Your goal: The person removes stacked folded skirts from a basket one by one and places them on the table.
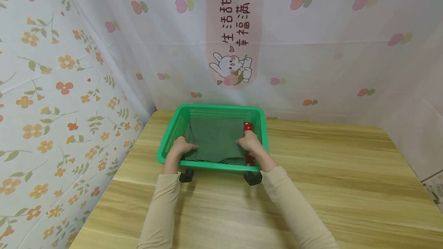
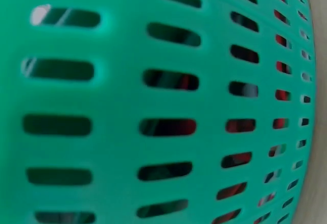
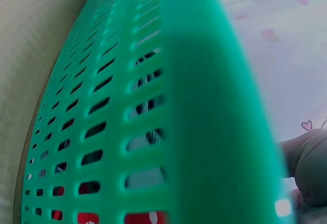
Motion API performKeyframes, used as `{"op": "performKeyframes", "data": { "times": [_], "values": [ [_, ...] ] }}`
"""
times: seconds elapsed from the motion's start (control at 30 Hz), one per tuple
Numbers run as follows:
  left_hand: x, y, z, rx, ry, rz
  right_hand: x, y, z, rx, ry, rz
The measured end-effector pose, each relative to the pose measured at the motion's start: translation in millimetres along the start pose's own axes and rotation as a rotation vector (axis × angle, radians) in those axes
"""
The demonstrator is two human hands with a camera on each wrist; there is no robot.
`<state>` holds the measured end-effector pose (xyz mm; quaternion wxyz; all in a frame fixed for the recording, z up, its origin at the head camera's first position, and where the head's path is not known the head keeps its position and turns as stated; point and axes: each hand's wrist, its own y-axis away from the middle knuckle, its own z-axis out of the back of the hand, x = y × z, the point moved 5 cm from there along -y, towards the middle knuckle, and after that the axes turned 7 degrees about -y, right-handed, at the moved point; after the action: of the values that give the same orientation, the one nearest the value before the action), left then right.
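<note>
A folded dark green cloth (image 1: 218, 137) lies inside a green plastic basket (image 1: 221, 166), over a red cloth with white spots (image 1: 248, 126) that shows along the right side. My left hand (image 1: 180, 147) reaches over the front rim and holds the green cloth's left edge, thumb on top, the other fingers mostly hidden at its side. At the opposite edge, my right hand (image 1: 250, 142) grips the cloth with its thumb over it; its fingertips are hidden. Part of that hand's fingers (image 3: 311, 163) appears past the rim in the right wrist view. Slotted basket wall (image 2: 117, 96) fills the left wrist view.
The basket stands at the back of a wooden table (image 1: 328, 172), close to a white printed curtain (image 1: 311, 49). A flowered curtain (image 1: 52, 126) hangs on the left. Black wrist cameras (image 1: 253, 178) sit beneath both wrists, just outside the basket's front wall.
</note>
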<state>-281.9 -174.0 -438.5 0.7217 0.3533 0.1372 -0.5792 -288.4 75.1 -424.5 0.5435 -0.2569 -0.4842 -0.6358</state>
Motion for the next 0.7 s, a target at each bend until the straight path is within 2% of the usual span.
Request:
{"op": "performKeyframes", "data": {
  "times": [0.1,0.23,0.4,0.7],
  "values": [
    [-0.3,0.9,-1.1,-0.017,-0.024,-0.008,0,-0.2,0,0.013,-0.013,-0.013],
    [-3.9,4.1,-0.1,-0.092,-0.074,-0.038,0,0.9,1,0.029,-0.023,-0.014],
    [-11.6,6.4,2.8,-0.177,-0.076,-0.068,4,1.4,1,0.046,-0.038,0.043],
    [-13.8,1.7,-1.9,-0.096,0.084,-0.025,10,1.5,2,0.061,-0.075,0.137]
  ]
}}
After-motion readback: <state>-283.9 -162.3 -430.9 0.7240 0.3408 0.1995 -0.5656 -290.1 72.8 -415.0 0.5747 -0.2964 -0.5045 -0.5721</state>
